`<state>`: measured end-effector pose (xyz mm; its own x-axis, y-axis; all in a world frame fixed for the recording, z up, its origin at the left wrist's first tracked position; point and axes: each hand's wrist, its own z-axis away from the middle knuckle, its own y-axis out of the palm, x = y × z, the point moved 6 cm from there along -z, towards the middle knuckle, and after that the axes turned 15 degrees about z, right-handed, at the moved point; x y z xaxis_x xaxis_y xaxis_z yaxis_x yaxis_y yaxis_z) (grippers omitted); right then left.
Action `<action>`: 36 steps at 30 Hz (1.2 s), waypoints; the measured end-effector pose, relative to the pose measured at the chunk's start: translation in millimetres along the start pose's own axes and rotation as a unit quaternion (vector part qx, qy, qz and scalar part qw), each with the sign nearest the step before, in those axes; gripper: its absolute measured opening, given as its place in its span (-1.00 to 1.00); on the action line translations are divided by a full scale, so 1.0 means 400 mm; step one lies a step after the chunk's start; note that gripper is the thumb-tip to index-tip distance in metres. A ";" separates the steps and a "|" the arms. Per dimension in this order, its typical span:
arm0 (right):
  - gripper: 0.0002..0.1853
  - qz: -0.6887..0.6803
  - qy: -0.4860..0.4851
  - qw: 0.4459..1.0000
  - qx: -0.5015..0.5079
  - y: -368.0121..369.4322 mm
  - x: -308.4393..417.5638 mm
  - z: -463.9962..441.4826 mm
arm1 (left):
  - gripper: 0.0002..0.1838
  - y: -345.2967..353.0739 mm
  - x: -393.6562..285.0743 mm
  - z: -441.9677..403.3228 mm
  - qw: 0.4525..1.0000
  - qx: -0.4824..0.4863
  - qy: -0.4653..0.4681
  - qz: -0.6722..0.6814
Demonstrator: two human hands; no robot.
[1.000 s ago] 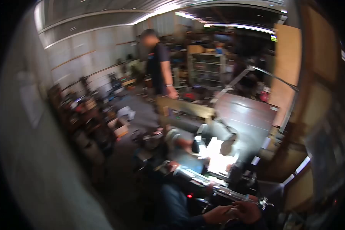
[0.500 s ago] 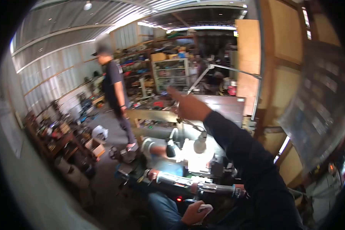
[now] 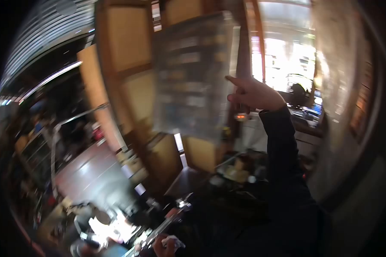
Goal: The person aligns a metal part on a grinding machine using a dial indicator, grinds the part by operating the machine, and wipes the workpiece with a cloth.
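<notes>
My right hand (image 3: 257, 94) is raised at the right of centre, its index finger stretched out to the left and the other fingers partly bent. It holds nothing. Behind the fingertip hangs a large greyish sheet (image 3: 188, 90) with rows of blurred pale patches, apart from the hand as far as I can tell. Low at the bottom edge, my left hand (image 3: 161, 246) is closed on a small white object (image 3: 176, 242), too blurred to name. Beside that hand a shiny metal bar (image 3: 158, 231) runs up to the right, and a reddish, hand-like shape (image 3: 172, 213) shows near its far end.
Bright light falls on a work area (image 3: 111, 229) at lower left, below a large metallic panel (image 3: 92, 171). A wooden wall (image 3: 128, 38) stands behind the sheet. Cluttered items (image 3: 238, 169) lie below it. A bright window (image 3: 287, 55) is at right.
My view has swung right, so the shelves have shifted left and the other person is out of sight. My right arm stays raised, pointing. The white object remains in my left hand.
</notes>
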<state>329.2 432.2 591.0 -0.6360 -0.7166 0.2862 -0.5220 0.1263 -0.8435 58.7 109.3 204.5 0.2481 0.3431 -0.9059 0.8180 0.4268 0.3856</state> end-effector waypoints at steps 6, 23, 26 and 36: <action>-0.83 0.408 0.184 0.596 -0.667 -0.312 -0.098 0.559 | -0.80 0.075 0.112 -0.166 0.976 0.064 0.099 -0.182; -0.84 -0.334 -0.296 0.780 0.439 1.028 0.491 0.433 | -0.75 -0.157 -0.032 0.156 0.935 -0.308 0.034 -0.171; -0.79 -0.345 -0.361 0.732 0.463 0.997 0.529 0.359 | -0.78 -0.153 -0.033 0.125 0.927 -0.267 0.130 -0.229; -0.77 -0.321 -0.202 0.886 0.266 1.015 0.483 0.379 | -0.70 -0.135 -0.051 0.046 0.971 -0.228 0.033 -0.061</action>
<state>80.5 241.3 234.8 0.0052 -0.7245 0.6893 -0.2921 -0.6603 -0.6918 19.3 63.8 198.9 0.1173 0.3136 -0.9423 0.5197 0.7891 0.3273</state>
